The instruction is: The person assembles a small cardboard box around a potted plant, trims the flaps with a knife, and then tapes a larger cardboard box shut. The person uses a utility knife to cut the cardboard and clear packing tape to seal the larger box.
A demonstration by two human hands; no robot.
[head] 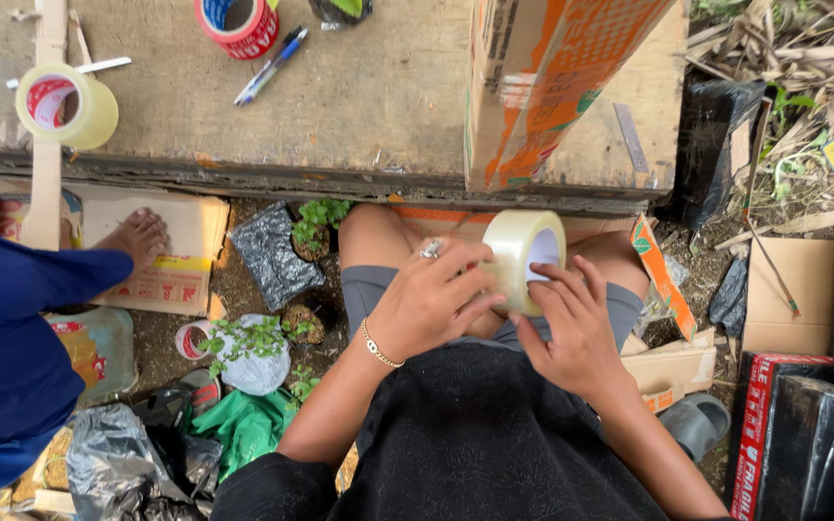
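Nearest the camera, over the lap, both hands grip a roll of clear packing tape [525,259]. Left hand [431,304]: fingers curled and pressed together against the near side of the roll; a ring sits on one finger and a bead bracelet [375,347] circles the wrist. Right hand [576,323]: fingers slightly spread, fingertips [550,275] pinching at the roll's outer face and rim. The roll stands on edge between the knees, with its core opening facing right.

Left of the knees, on the ground: small potted seedlings [313,227] and black plastic bags [272,256]. Further left, a second person's blue sleeve [12,318] and a bare foot [137,236] resting on flattened cardboard [161,256].

Beyond the knees, a wooden table [340,116] carries an upright orange-printed carton [552,77], just past the held roll. Farther along the tabletop: a yellowish tape roll [65,104] at left, a red tape roll [238,24] at the far edge, and a blue pen [270,66] just beside it
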